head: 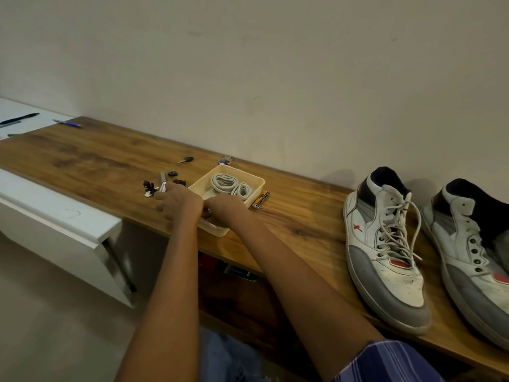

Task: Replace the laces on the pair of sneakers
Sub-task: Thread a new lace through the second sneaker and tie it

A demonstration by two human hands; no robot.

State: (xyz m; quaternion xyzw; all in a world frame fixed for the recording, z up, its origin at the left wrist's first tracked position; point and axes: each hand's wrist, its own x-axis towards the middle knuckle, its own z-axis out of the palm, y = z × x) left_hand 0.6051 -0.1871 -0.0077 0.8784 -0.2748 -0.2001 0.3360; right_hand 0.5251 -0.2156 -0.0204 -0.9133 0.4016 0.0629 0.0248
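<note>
Both hands reach over the tray's near rim.

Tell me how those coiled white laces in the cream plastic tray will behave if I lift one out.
The coiled white laces look soft and flat, so probably floppy and light. Nothing visibly ties the coils, so one may unwind as it leaves the cream plastic tray.

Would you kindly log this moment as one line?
left hand on table | right hand at tray | laces in tray
</note>
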